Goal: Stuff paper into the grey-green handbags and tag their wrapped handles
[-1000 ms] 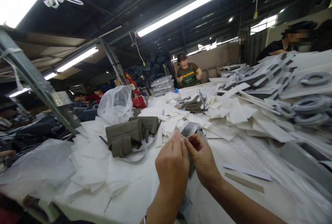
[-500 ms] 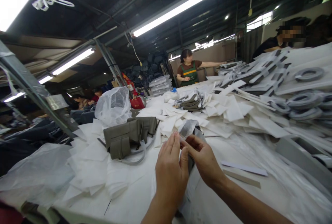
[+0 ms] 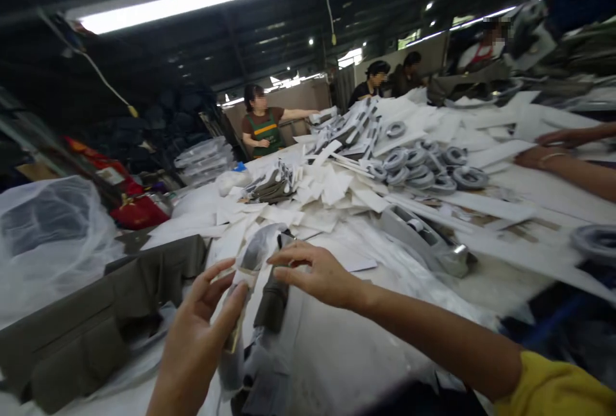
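Note:
A narrow dark olive bag piece [image 3: 272, 305], partly covered in clear film, stands on the table in front of me. A pale wrapped strap [image 3: 246, 275] loops up on its left side. My left hand [image 3: 202, 323] is closed on that strap between thumb and fingers. Above the olive piece, my right hand [image 3: 325, 275] pinches the end of a white strip [image 3: 264, 278], its fingertips close to the wrapped loop. Farther left lies an olive bag [image 3: 96, 303], with neither hand touching it.
A crumpled clear plastic bag [image 3: 52, 236] sits at the left. White sheets [image 3: 327, 188] lie piled ahead, with grey coiled straps [image 3: 409, 162] beyond. A grey bag part [image 3: 418, 239] rests at right. A co-worker [image 3: 264, 124] stands across the table; another person's hands [image 3: 543, 153] reach in from the right.
The view has swung right and closer. My hands, near together before, are now apart, the left on the wrapped strap and the right pinching the white strip.

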`<state>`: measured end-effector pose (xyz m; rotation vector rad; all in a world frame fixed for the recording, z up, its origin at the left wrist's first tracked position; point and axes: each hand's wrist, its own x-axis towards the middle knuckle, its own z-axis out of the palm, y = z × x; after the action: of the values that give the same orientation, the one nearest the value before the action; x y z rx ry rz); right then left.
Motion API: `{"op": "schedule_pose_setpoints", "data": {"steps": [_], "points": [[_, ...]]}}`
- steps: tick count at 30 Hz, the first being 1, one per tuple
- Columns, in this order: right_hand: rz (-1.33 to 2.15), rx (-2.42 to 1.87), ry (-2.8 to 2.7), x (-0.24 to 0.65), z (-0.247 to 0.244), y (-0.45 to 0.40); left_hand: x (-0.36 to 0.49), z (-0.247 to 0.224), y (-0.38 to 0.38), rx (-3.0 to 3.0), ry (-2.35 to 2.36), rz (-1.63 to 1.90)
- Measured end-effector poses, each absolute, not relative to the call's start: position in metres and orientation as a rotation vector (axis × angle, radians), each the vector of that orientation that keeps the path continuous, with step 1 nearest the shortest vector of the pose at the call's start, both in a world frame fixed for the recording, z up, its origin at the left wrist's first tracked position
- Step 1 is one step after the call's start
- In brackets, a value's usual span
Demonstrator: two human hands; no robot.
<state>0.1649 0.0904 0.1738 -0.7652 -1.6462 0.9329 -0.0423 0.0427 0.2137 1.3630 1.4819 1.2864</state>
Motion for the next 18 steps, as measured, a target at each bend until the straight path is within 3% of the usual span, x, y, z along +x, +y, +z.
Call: {"op": "schedule_pose_setpoints", "data": {"steps": [5, 8, 10, 13, 18], "points": [[0.143, -1.346, -1.551, 0.306, 0.126, 0.089, -0.047, 0.211, 0.043, 1.333, 1.577, 1.368], [-0.157, -1.788, -1.439, 0.396, 0.091, 0.074, -0.051, 0.208, 0.048, 1.302, 1.596, 1.360], [-0.159, -1.915, -1.369, 0.436, 0.075, 0.062, -0.052, 0.205, 0.051, 1.280, 1.593, 1.359], [0.099, -2.006, -1.324, 0.458, 0.067, 0.049, -0.052, 0.202, 0.055, 1.264, 1.584, 1.367], [0.417, -1.967, -1.139, 0.449, 0.087, 0.035, -0.055, 0.193, 0.060, 1.309, 1.593, 1.355]]}}
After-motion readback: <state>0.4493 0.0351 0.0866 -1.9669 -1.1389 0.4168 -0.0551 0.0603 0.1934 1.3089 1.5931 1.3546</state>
